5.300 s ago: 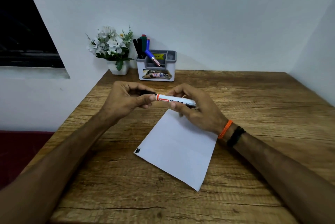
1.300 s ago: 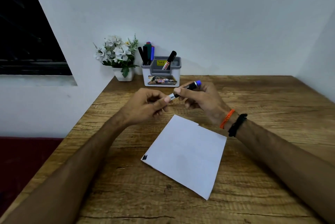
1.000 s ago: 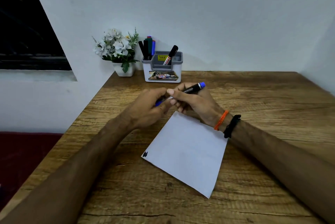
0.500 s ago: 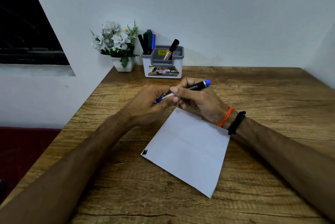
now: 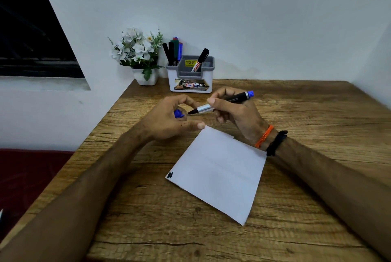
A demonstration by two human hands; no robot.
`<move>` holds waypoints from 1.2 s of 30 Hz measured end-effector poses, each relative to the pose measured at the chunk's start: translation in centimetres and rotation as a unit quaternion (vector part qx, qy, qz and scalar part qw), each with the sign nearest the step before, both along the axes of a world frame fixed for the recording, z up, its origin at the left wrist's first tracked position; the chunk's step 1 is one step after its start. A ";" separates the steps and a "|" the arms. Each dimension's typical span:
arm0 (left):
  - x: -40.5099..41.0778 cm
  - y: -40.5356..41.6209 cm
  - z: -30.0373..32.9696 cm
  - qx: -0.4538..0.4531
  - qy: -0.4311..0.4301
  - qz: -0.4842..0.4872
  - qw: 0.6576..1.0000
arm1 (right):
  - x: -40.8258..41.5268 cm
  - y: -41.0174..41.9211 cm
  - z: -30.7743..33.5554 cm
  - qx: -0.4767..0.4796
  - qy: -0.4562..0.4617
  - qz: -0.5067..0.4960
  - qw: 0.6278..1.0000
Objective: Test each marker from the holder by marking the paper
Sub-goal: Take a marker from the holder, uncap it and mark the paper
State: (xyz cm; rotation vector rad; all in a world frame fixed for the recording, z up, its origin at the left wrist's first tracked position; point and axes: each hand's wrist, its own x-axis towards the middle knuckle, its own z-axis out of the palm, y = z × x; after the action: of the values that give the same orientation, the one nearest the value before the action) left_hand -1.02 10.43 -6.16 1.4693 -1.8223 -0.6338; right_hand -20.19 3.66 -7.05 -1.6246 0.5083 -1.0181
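Your right hand grips the uncapped marker, tip pointing at your left hand, which holds the blue cap. The paper lies just below both hands; the holder stands beyond them.

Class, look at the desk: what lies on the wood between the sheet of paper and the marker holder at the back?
In the head view, both hands: the left hand holding the blue cap, the right hand holding the uncapped marker, between paper and holder.

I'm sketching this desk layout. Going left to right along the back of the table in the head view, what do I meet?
Flower pot → marker holder, with the group of markers left of the lone black-capped marker.
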 end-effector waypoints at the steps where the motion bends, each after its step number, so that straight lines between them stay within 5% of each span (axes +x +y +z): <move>1: 0.4 0.0 0.0 0.017 -0.001 0.002 1.000 | -0.1 0.0 0.1 0.014 -0.004 -0.008 1.000; 9: 0.0 0.7 0.3 0.064 -0.042 -0.091 0.993 | -0.1 2.5 0.9 0.111 0.016 0.095 0.989; 19: 0.3 0.2 -0.1 0.069 -0.115 -0.099 0.986 | 0.3 5.2 0.2 0.055 0.092 0.085 0.991; 36: 0.9 -0.3 -0.8 0.082 -0.079 -0.133 0.985 | 0.9 7.0 -1.1 0.022 0.135 0.083 0.987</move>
State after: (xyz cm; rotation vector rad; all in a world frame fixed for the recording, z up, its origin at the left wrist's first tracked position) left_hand -0.10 10.14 -7.00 1.4250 -2.1571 -0.8362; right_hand -19.33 10.70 -8.16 -1.7445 0.5607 -0.6622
